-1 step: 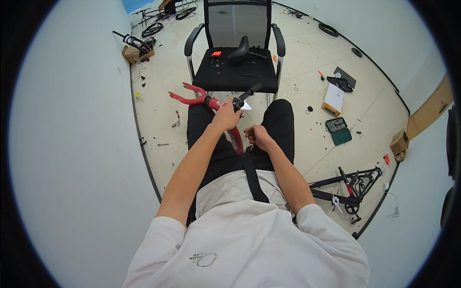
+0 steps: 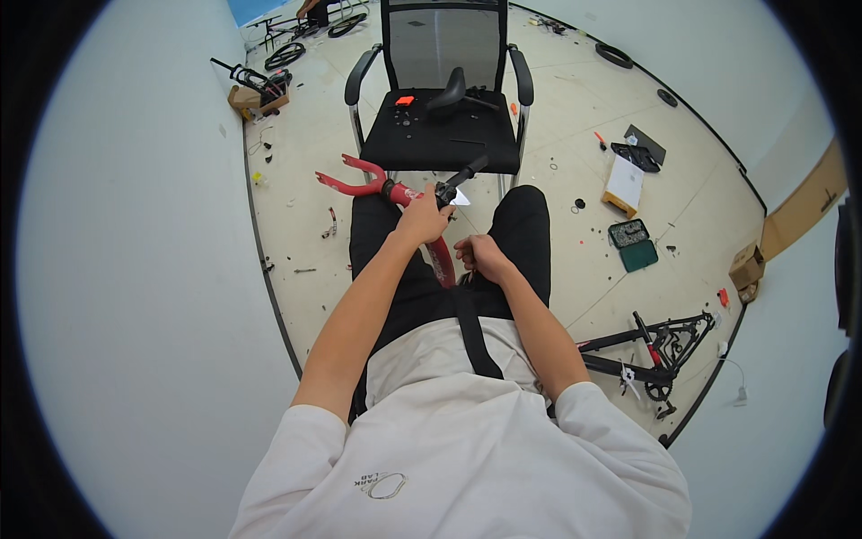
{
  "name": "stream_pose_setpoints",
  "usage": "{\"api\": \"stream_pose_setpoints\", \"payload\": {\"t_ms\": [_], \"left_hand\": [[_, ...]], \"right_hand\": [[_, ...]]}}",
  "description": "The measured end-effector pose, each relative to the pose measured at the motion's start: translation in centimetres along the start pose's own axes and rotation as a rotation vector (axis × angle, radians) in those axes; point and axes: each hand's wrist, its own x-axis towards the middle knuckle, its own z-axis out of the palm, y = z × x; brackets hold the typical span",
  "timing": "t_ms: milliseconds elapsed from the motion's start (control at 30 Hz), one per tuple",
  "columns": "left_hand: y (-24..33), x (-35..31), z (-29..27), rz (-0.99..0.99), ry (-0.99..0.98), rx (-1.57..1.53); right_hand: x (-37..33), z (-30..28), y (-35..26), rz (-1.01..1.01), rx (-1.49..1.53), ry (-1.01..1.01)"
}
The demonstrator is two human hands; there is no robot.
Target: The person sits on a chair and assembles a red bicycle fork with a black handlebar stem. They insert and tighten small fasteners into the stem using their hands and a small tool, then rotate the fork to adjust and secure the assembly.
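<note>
The red fork assembly lies over the person's lap, just short of the office chair's front edge, its prongs angled toward the chair's left side. The left hand is wrapped around it, beside a black clamp part. The right hand, farther from the chair, curls its fingers near the tube's lower end; whether they pinch anything, I cannot tell. Pale floor runs left from the chair to the wall, and spreads wider to its right. A saddle, an orange block and a hex key take up the chair's seat. Right of the chair lie a white box and an open green case; nearer than the chair, on that side, a black bicycle frame blocks the floor.
</note>
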Motion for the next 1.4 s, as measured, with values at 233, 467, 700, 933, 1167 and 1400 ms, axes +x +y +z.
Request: {"api": "stream_pose_setpoints", "payload": {"t_ms": [233,467,700,933,1167,1400], "left_hand": [[0.0,-0.2,-0.3,0.029,-0.008,0.002],[-0.2,-0.2,-0.2,0.028,-0.003,0.012],[-0.1,0.0,0.0,0.02,-0.009,0.0],[-0.4,0.0,0.0,0.014,0.016,-0.019],[-0.2,0.2,0.2,0.02,0.013,-0.025],[-0.3,0.1,0.1,0.014,0.008,-0.033]], "right_hand": [[-2.0,1.1,0.0,-0.139,-0.539,-0.149],[-2.0,1.1,-1.1,-0.249,-0.184,0.109],[-0.6,0.9,-3.6,-0.421,-0.608,0.321],[0.1,1.1,-5.1,-0.405,-0.727,0.214],[1.7,0.5,-3.9,-0.5,-0.792,0.332],[2.3,1.0,-3.9,-0.269,-0.49,0.312]]}}
